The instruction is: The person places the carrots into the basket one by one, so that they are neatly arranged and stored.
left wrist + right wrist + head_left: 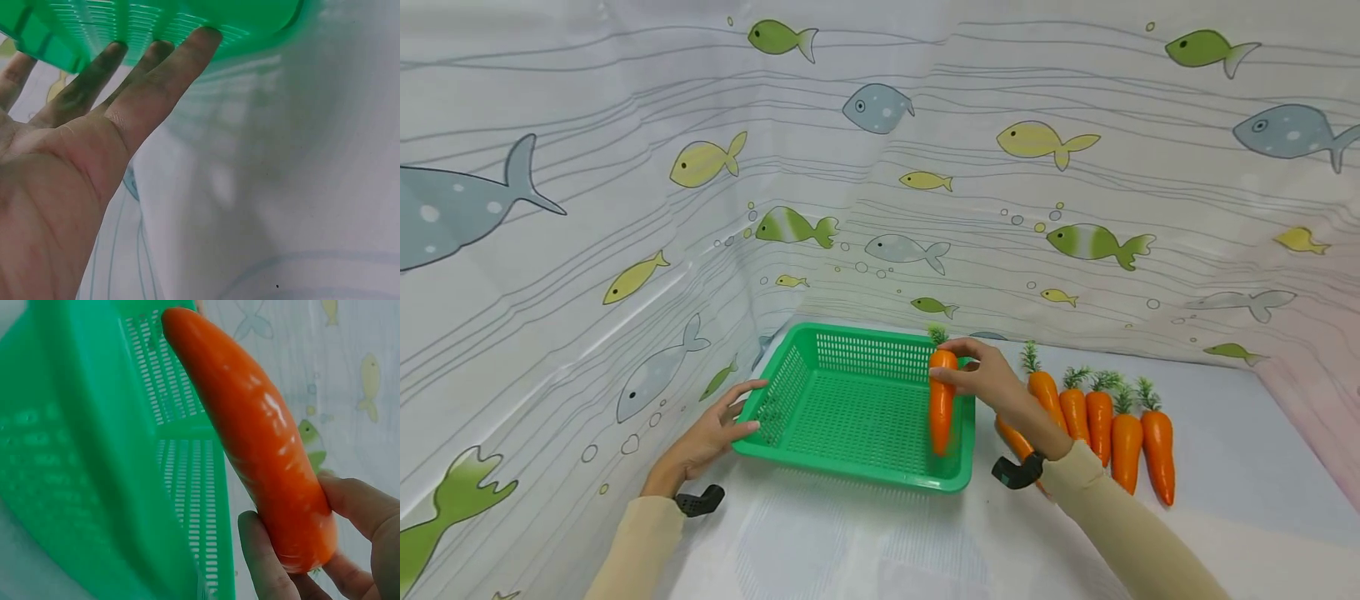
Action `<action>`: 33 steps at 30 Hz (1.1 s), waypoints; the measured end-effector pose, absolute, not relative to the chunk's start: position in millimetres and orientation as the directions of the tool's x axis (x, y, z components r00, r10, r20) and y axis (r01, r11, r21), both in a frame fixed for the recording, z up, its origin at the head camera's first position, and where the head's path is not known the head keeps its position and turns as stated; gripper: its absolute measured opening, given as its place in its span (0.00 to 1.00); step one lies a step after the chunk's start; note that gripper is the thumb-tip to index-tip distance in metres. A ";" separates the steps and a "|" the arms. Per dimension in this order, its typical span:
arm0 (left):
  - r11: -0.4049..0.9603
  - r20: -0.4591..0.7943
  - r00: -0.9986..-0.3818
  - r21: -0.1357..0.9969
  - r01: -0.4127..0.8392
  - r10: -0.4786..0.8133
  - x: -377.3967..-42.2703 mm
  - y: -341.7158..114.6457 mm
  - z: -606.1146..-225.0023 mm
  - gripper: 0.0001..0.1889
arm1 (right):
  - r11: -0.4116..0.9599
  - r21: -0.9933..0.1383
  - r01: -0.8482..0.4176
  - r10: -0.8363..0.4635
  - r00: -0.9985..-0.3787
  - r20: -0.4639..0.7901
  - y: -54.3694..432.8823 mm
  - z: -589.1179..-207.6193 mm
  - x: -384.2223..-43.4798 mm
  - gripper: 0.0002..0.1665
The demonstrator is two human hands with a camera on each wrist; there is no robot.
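An orange carrot (942, 404) with a green leafy top is pinched near its thick end by my right hand (981, 373). It hangs tip down over the right side of a green plastic basket (850, 471). The right wrist view shows thumb and fingers around the thick end of the carrot (262, 437), beside the basket wall (125, 456). My left hand (711, 433) is at the basket's left side, its fingertips touching the wall. In the left wrist view the fingers of the left hand (94, 131) are extended against the slotted side.
Several more carrots (1126, 450) with green tops lie in a row on the white table (1240, 467), right of the basket. One carrot (1015, 437) is partly behind my right forearm. Fish-patterned sheeting (850, 183) rises behind and at the left.
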State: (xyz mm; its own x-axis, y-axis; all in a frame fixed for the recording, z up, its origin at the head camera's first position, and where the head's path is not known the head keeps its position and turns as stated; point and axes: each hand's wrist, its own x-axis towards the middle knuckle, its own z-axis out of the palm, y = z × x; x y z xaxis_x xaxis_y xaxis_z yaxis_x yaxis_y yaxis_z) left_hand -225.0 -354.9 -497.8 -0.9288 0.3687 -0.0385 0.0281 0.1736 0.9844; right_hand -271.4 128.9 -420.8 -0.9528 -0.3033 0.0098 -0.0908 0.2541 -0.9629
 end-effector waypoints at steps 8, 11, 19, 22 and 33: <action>0.202 -0.068 -0.932 0.979 0.006 0.355 -223.5 -357.1 -500.5 0.37 | 0.159 -0.985 -0.061 -0.339 -0.941 0.003 99.4 -422.3 -282.2 0.30; 0.194 -0.067 -0.934 0.981 0.003 0.351 -223.8 -359.0 -501.5 0.37 | 0.123 -0.991 -0.051 -0.351 -0.936 0.005 87.8 -420.6 -284.7 0.29; 0.160 -0.035 -0.933 0.987 0.024 0.359 -226.7 -359.9 -500.1 0.37 | 0.075 -0.997 -0.031 -0.405 -0.914 -0.002 57.5 -423.2 -294.8 0.29; 0.158 -0.037 -0.932 0.987 0.022 0.362 -227.0 -359.0 -499.6 0.37 | 0.071 -0.997 -0.014 -0.418 -0.908 -0.017 48.4 -426.4 -298.6 0.29; 0.185 -0.063 -0.933 0.983 0.003 0.354 -225.7 -356.0 -503.5 0.37 | 0.064 -0.997 0.049 -0.423 -0.903 -0.072 21.4 -444.0 -308.7 0.29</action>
State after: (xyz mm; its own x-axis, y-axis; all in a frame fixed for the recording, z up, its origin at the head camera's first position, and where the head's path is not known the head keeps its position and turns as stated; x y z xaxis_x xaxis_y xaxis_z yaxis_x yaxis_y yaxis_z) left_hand -225.7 -356.0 -503.5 -0.9333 0.3535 -0.0632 0.0035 0.1850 0.9827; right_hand -308.7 21.4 -444.0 -0.9033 -0.4229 -0.0720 0.0495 0.0639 -0.9967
